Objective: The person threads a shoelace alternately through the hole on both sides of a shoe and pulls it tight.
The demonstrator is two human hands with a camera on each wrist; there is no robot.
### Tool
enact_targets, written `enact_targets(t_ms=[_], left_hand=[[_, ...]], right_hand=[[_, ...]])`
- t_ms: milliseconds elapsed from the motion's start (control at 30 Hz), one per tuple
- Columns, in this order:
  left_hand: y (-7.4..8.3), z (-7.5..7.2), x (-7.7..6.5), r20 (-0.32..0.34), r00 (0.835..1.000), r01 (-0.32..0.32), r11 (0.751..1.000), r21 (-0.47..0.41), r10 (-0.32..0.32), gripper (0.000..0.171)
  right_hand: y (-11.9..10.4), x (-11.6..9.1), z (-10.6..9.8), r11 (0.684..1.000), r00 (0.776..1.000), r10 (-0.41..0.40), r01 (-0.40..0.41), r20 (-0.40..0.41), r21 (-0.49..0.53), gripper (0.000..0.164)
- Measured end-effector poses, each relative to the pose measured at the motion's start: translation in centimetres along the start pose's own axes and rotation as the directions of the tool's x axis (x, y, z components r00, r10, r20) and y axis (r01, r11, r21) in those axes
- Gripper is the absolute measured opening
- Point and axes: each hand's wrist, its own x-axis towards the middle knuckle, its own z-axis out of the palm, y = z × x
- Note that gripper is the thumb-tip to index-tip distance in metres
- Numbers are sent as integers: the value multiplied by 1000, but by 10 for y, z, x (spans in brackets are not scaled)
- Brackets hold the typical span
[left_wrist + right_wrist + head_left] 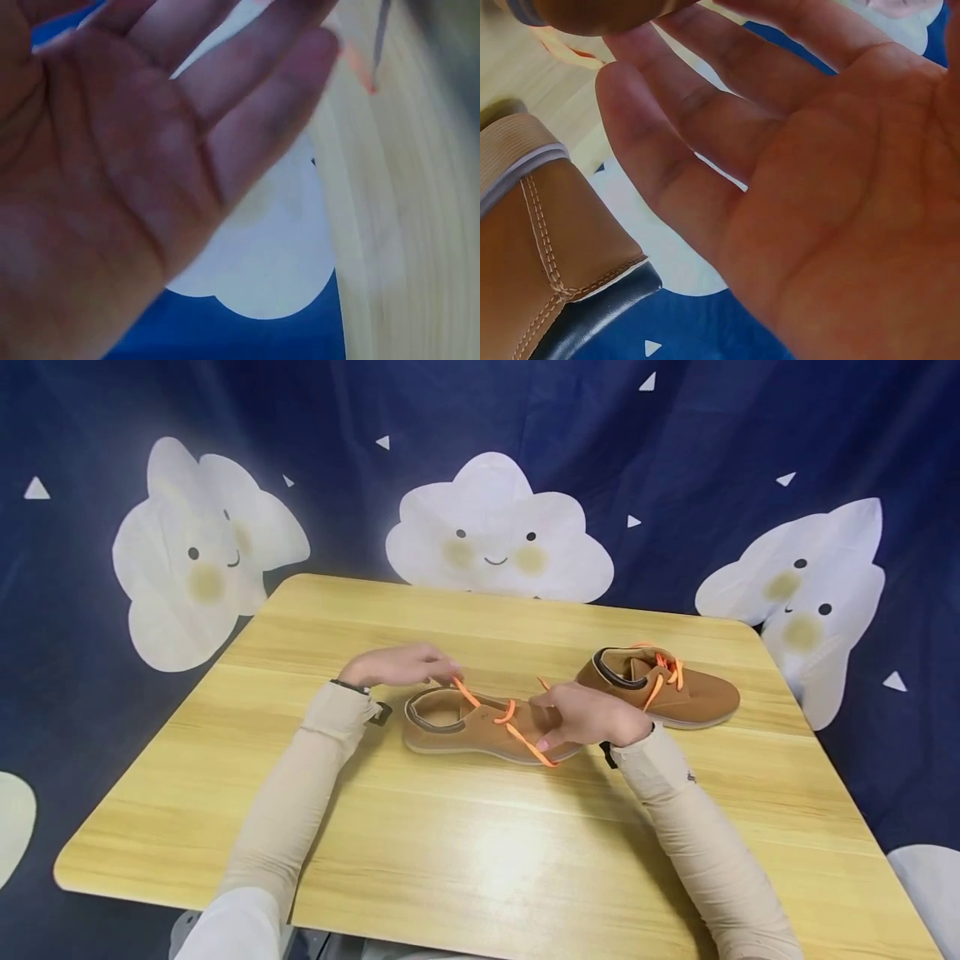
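A brown shoe point(480, 731) with an orange shoelace point(512, 712) lies sideways in front of me, its heel to the left. My left hand point(401, 667) is above the far side of the heel opening and pinches one lace end, which runs tight down to the eyelets. Over the toe, my right hand point(592, 714) grips the front of the shoe, thumb on the near side and fingers on the far side. The other lace end hangs beside that thumb. In the right wrist view the fingertips meet the toe point(592, 15) from beneath.
A second brown shoe point(697, 697), laced in orange, stands just behind and right of my right hand; its heel point(562, 247) is close in the right wrist view. Both shoes are on a wooden table point(420, 843). A blue curtain point(337, 418) with clouds hangs behind.
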Motion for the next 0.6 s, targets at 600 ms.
enact_targets(t_ms=[600], left_hand=[[-3,-4,-2,-16,999,50,988,146,-48,53]], right_hand=[[-6,-6,-1,998,990,-49,45,-130,-36,29]])
